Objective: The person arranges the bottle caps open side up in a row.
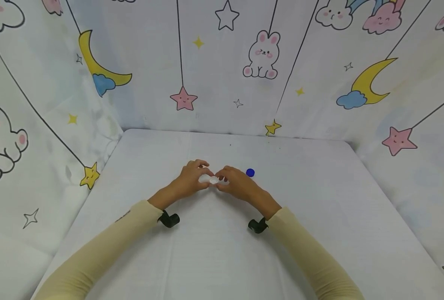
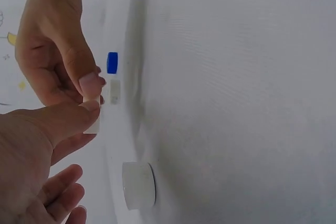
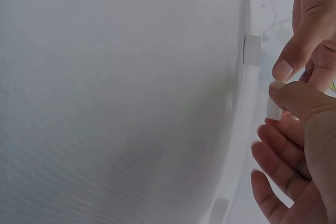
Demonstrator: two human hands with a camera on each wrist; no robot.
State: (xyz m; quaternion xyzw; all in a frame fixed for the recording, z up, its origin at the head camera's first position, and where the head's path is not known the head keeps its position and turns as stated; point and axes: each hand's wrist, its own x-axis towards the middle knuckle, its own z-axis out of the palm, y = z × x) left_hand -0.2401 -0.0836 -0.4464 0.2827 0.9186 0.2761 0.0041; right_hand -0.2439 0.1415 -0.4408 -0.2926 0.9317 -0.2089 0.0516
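My left hand (image 1: 193,179) and right hand (image 1: 238,183) meet above the middle of the table. Between them is a small white round piece (image 1: 214,180), cap-like in shape. My left thumb and fingers pinch it from one side, as the left wrist view shows. From the other side, my right thumb and fingers pinch the same piece (image 3: 274,109). The other fingers of both hands are loosely bent. Much of the piece is hidden behind the thumbs, so its exact kind is unclear.
A blue round cap (image 1: 250,172) lies on the white-covered table (image 1: 222,250), just beyond my right hand. The left wrist view shows a short white cylinder (image 2: 139,185) and a smaller whitish piece (image 2: 115,92) near the blue cap. A patterned cloth (image 1: 146,62) hangs behind.
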